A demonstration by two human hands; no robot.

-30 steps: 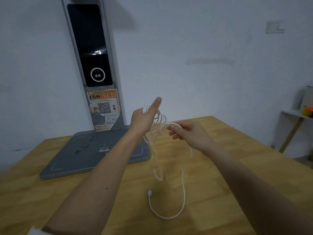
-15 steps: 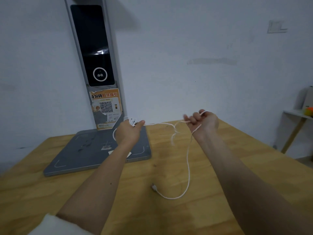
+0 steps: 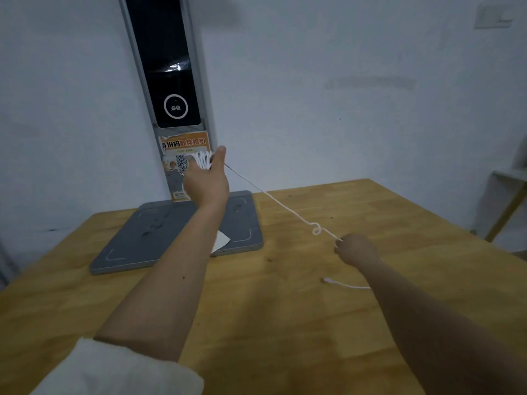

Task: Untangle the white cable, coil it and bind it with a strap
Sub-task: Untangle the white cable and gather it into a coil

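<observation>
White cable (image 3: 288, 208) is stretched taut in the air above the wooden table (image 3: 285, 323), with a small loop near its lower end. Several turns are held bunched in the raised left hand (image 3: 208, 178); the strand is pinched by the right hand (image 3: 356, 249), and its plug end (image 3: 326, 279) is rested on the table.

The right hand (image 3: 356, 249) hides where it grips the cable (image 3: 285, 208).

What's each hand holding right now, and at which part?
Both hold the white cable. The left hand holds the bundled loops near its fingers; the right hand grips the strand just past a small kink, with the plug end trailing on the table.
</observation>
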